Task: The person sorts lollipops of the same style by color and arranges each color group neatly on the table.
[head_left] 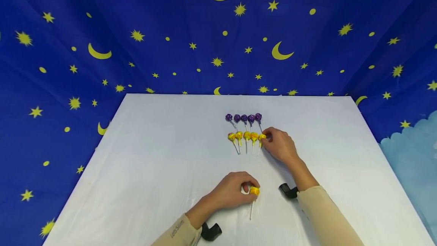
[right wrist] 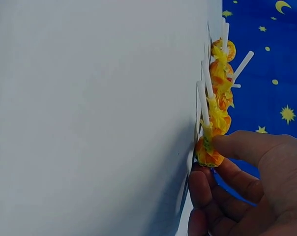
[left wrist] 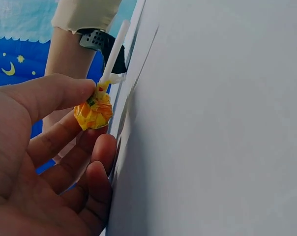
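Observation:
My left hand [head_left: 235,190] pinches a yellow-wrapped lollipop [head_left: 254,191] by its candy head, thumb on one side and fingers on the other; its white stick points toward me. In the left wrist view the orange-yellow wrapper [left wrist: 93,114] shows between thumb and fingers. Farther forward, my right hand [head_left: 280,144] holds the rightmost yellow lollipop [right wrist: 210,151] of a row between thumb and fingers. The other yellow lollipops [head_left: 247,136] lie side by side to its left, sticks toward me. Just behind them is a row of purple lollipops [head_left: 244,118], their sticks reaching toward the yellow heads.
The white table [head_left: 164,143] carries both rows right of its middle. A blue curtain [head_left: 153,14] with yellow moons and stars hangs behind and beside it. Black wrist-worn devices [head_left: 211,232] sit at both sleeves.

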{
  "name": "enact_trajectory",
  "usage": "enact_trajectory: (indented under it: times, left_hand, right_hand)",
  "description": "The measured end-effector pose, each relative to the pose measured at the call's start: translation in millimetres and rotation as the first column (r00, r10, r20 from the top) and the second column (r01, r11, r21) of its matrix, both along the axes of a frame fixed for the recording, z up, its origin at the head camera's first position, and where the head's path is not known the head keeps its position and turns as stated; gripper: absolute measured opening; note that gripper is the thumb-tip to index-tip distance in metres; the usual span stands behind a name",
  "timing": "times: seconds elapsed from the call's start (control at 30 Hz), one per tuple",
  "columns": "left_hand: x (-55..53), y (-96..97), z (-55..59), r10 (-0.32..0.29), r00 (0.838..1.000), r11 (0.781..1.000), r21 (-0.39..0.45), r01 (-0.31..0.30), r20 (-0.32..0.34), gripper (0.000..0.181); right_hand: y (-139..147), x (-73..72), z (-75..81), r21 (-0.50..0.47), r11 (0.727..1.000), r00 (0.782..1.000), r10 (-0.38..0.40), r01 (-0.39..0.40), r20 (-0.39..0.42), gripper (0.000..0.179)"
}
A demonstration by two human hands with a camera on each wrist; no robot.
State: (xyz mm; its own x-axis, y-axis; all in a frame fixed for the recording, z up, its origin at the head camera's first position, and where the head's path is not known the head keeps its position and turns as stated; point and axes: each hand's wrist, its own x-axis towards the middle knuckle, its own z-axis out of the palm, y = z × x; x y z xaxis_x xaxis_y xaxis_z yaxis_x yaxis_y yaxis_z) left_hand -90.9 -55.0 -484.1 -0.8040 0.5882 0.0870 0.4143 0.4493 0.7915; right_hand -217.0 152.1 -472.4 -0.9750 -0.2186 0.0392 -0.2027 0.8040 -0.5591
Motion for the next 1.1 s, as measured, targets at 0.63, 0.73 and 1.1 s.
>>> enact_trajectory:
  times: [0.63, 0.73, 1.1]
  left_hand:
    - [-13.5, -22.9, 8.6, 0.134, 0.99, 0.987, 0.086, -0.136, 0.033, 0.021]
    - [-19.8, -28.5, 11.5, 0.159, 0.986, 0.983, 0.087, -0.162, 0.042, 0.021]
    - [-45.4, -58.3, 14.8, 0.309, 0.949, 0.945, 0.088, -0.313, 0.059, 0.021]
  right_hand:
    - [0, 1.2, 0.0, -0.012, 1.0, 1.0, -0.014, 0.014, 0.007, 0.029]
    - [4, 2.8, -0.5, -0.011, 1.0, 1.0, -0.024, 0.024, 0.01, 0.029]
    - [2, 0.1, -1.4, -0.033, 0.999, 1.0, -0.019, 0.02, 0.02, 0.027]
